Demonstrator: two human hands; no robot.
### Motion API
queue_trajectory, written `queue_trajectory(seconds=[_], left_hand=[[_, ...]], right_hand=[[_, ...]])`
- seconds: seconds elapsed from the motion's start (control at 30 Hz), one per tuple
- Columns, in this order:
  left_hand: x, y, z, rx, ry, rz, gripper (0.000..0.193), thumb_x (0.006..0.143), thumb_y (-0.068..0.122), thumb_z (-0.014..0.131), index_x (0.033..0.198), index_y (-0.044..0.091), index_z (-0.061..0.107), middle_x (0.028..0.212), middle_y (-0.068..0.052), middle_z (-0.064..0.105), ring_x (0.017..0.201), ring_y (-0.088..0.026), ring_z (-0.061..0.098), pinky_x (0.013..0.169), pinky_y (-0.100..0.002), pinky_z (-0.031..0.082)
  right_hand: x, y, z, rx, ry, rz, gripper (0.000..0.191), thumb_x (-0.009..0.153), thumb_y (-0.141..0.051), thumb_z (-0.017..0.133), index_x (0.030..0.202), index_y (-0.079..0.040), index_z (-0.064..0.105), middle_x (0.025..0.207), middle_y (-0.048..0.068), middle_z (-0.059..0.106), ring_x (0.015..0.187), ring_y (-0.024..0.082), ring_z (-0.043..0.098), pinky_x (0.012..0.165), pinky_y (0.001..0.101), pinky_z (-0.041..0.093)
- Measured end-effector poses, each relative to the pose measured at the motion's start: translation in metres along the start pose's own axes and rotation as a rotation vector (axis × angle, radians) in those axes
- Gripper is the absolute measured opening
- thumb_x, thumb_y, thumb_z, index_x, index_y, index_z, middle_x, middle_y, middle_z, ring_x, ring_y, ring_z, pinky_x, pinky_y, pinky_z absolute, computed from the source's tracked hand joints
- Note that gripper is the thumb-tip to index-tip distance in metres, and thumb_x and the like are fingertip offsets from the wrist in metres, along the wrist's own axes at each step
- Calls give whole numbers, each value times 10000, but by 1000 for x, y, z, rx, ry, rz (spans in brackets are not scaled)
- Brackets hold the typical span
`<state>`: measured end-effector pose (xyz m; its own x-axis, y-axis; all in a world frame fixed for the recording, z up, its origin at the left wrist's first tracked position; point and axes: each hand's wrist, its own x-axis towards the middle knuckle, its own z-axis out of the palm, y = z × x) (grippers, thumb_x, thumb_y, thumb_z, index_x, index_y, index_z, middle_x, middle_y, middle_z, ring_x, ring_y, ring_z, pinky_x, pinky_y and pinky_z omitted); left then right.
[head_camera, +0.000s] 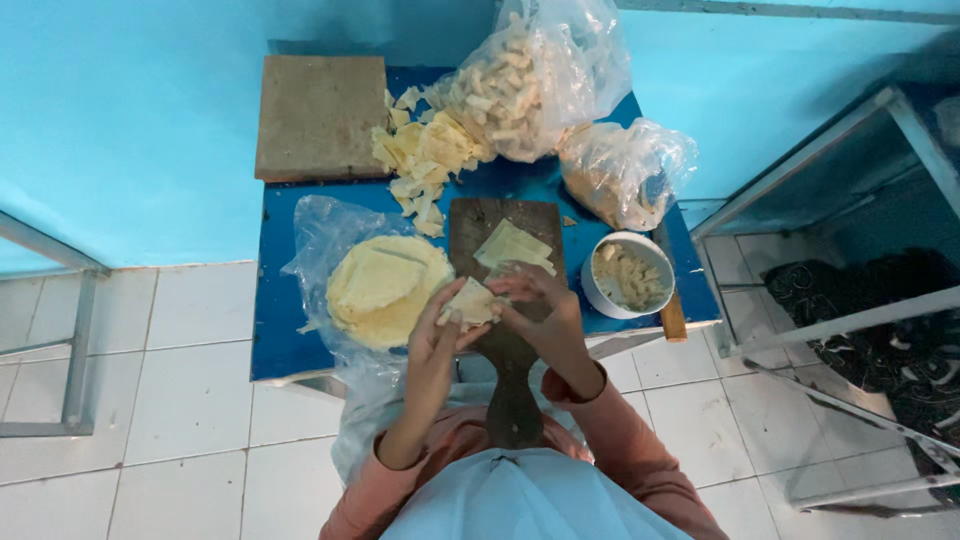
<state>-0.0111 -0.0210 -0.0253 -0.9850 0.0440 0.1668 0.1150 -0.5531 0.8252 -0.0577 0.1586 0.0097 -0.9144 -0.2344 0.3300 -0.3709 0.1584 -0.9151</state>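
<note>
Both my hands hold one small pale dough wrapper (472, 300) above a dark wooden paddle board (505, 340). My left hand (436, 335) pinches its left side; my right hand (545, 310) folds over its right side. Another flat wrapper piece (515, 245) lies on the board's far end. A round stack of yellow wrappers (385, 285) rests on clear plastic to the left. A white bowl of filling (628, 275) stands to the right.
The small blue table (275, 330) also carries a square stone slab (320, 115), a heap of dough trimmings (425, 160), and two clear bags (530, 80) (625, 170) of filled pieces. Metal frames stand on the tiled floor at the left (80, 330) and right (860, 320).
</note>
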Motion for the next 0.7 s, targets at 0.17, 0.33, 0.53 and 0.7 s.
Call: queue_trajectory(seconds=[0.17,0.33,0.53,0.7], left_hand=[[11,-26,25,103,-96,28,491,1043,4,452,1528,18,375,1468,-83,537,1233,-181,631,1024,-361,572],[13,-24,40,481,-88,32,520,1025,-18,511,1533,69,435,1119,-148,755,975,-167,744,836,-290,603],[22,-8,51,750,-47,-93,539,1069,19,547,1585,108,421,883,-244,682,802,-278,680,736,-374,572],[33,-13,49,690,-1,97,391,1016,90,582,1397,90,495,814,-126,761,747,-192,791,624,-336,605]], right_hand=[[-22,28,-12,82,157,-22,519,889,86,778,1372,18,601,1049,104,729,1011,154,692,934,296,567],[-25,33,-28,41,189,-67,566,893,115,736,1406,11,520,1126,105,705,1046,158,696,921,309,588],[-15,18,-31,37,168,-8,599,883,113,721,1435,-7,521,1119,99,749,1088,148,721,969,298,579],[3,21,-34,-54,195,-46,525,864,89,754,1352,-11,589,1118,97,720,976,142,715,839,291,592]])
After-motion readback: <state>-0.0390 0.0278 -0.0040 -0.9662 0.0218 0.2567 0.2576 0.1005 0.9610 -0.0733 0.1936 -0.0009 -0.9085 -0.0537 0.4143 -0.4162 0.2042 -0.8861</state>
